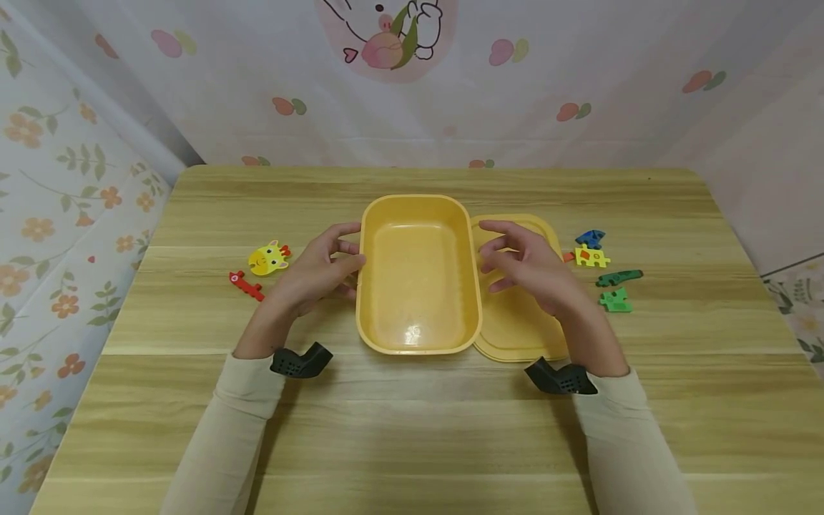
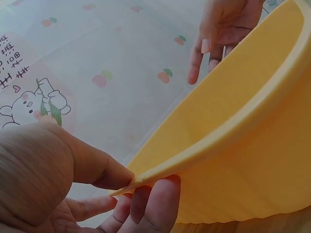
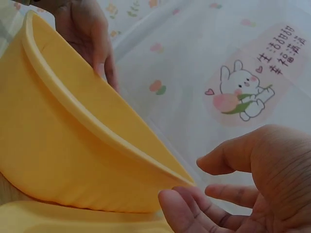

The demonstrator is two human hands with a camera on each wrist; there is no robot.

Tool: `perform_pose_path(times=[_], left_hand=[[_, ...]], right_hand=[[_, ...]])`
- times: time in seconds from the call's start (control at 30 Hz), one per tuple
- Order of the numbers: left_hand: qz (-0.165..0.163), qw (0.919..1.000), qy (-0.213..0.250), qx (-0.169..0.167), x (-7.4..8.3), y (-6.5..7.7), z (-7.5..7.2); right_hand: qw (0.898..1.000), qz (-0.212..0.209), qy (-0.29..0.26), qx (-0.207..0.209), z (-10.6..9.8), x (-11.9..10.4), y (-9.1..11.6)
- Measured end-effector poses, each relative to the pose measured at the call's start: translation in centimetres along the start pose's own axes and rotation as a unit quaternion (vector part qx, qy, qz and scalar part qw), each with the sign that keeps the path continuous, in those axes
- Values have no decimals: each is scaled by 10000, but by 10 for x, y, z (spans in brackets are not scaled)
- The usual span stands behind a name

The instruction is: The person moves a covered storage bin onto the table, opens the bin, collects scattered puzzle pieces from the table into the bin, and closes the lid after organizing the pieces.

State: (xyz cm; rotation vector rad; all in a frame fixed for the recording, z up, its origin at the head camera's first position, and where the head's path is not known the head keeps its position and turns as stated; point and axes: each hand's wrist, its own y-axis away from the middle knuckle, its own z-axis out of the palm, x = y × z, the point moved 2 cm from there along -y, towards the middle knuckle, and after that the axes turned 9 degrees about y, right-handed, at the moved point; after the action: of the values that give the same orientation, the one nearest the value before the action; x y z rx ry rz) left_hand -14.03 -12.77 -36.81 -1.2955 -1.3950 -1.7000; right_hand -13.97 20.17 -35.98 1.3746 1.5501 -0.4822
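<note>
A yellow plastic box [image 1: 418, 286] with rounded corners sits upright at mid-table, its inside bare. My left hand [image 1: 318, 272] pinches its left rim, thumb on top and fingers below, as the left wrist view shows. On the other side, my right hand [image 1: 524, 265] hovers over the yellow lid [image 1: 515, 325], fingers loosely bent and parted. In the right wrist view, the fingertips [image 3: 175, 204] are right by the box rim [image 3: 121, 141], with nothing between thumb and fingers. The lid lies flat to the right of the box, close against it.
To the left lie a yellow giraffe-head piece [image 1: 266, 259] and a red animal piece [image 1: 247, 286]. Farther right are blue [image 1: 589, 239], yellow [image 1: 591, 256], dark green [image 1: 619, 278] and bright green [image 1: 616, 301] puzzle pieces. A patterned curtain [image 1: 412, 121] hangs behind the table.
</note>
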Motion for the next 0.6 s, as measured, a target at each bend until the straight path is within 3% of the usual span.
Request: perform_pose_path(times=[0.6], left_hand=[[26, 9998, 157, -123, -1, 0, 0]], right_hand=[[9971, 85, -721, -239, 14, 5, -9]])
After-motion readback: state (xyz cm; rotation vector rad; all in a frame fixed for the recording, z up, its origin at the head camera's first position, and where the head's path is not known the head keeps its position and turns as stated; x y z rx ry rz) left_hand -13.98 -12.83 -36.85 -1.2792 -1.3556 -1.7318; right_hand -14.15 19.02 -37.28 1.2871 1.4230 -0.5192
